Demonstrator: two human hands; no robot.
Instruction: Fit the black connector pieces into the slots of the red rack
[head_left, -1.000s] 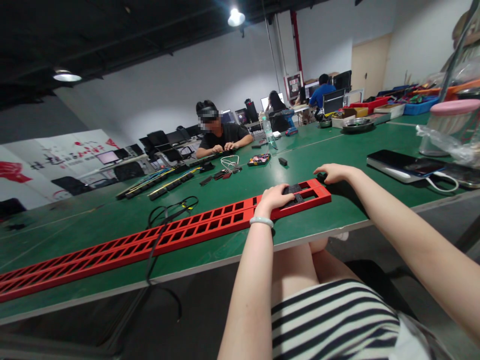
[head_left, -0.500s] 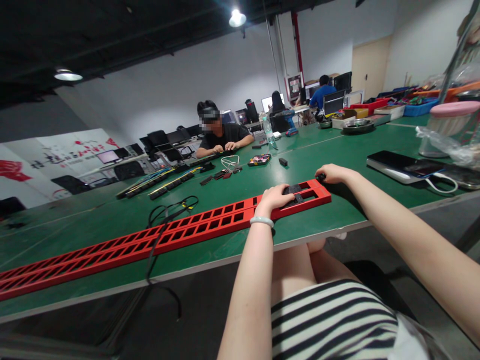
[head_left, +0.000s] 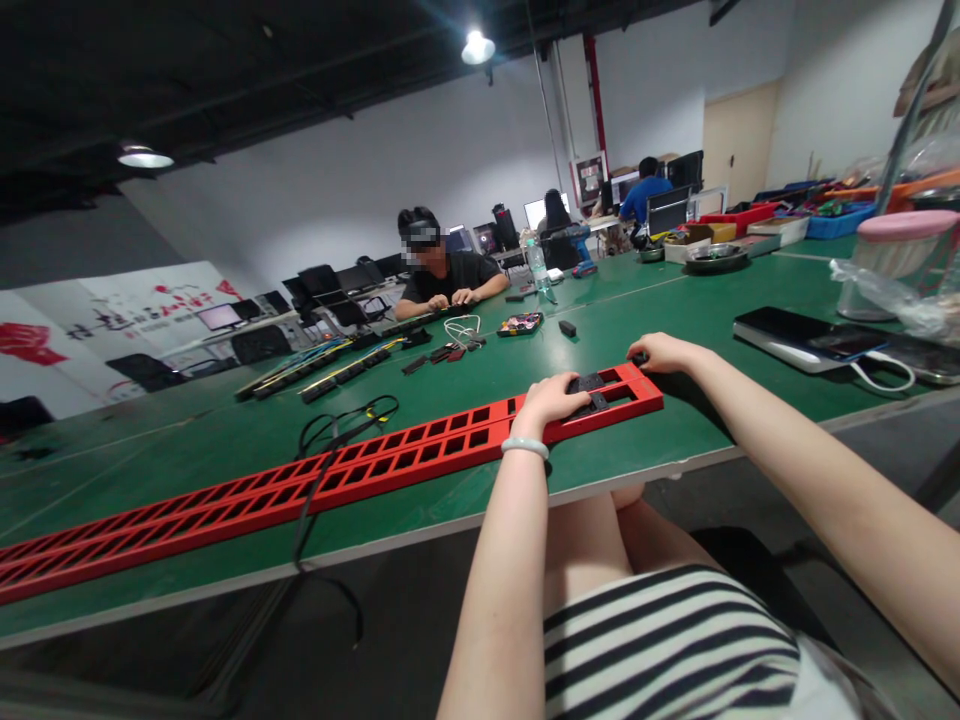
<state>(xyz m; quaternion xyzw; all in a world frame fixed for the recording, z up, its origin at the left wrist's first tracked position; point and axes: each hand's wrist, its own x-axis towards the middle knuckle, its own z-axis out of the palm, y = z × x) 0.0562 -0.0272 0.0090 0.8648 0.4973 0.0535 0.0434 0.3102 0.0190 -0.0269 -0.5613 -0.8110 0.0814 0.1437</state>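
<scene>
Left hand (head_left: 553, 400) bracing red slotted frame (head_left: 498, 425) along tabletop's (head_left: 720, 290) front edge, grip unclear; right hand (head_left: 664, 352) pinching black nub (head_left: 639, 359); stiff-looking rails (head_left: 615, 411) graspable.

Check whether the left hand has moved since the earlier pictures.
No, not visibly: the left hand rests at the same spot along the red frame, near its right end.

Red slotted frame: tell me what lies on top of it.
A black cable crosses over the red slotted frame. Near its right end are dark pieces, partly covered by the left hand; whatever lies beneath that hand cannot be seen.
</scene>
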